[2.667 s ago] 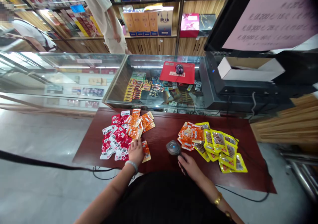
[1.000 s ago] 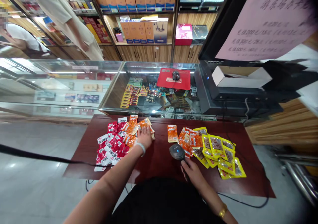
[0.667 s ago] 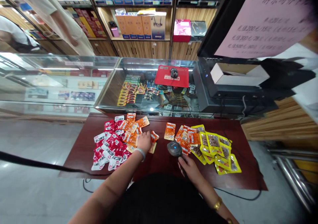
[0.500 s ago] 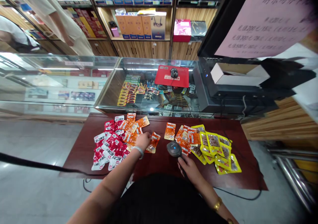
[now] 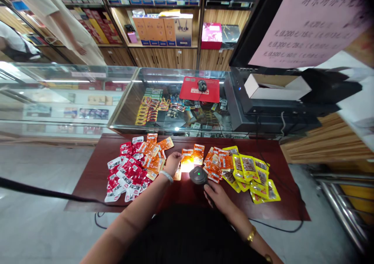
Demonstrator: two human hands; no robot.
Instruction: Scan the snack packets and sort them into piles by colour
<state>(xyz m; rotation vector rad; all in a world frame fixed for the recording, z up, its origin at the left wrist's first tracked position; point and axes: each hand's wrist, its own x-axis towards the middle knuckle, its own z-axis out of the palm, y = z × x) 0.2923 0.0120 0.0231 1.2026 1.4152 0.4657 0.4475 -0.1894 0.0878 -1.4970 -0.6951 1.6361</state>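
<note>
My left hand [image 5: 173, 162] pinches an orange snack packet [image 5: 187, 160] and holds it in front of the black barcode scanner [image 5: 198, 175], whose light glows on the packet and whose top lamp shows green. My right hand [image 5: 215, 195] is closed round the scanner's handle. Left of my left hand lies a heap of red and orange packets [image 5: 131, 168] on the dark red table [image 5: 87, 190]. On the right lies a pile of orange packets [image 5: 216, 163] and yellow packets [image 5: 251, 174].
A glass display counter [image 5: 175, 100] stands behind the table, with a red mouse pad [image 5: 200, 89] and a mouse on it. A black monitor [image 5: 263, 22] and an open white box [image 5: 276, 86] stand at the right. A person [image 5: 58, 18] stands by the shelves at the back left. Cables run under the table.
My left hand took an orange packet from the left heap and brought it right, up to the scanner. The scanner's lamp turned from blue to green and its light now falls on the packet.
</note>
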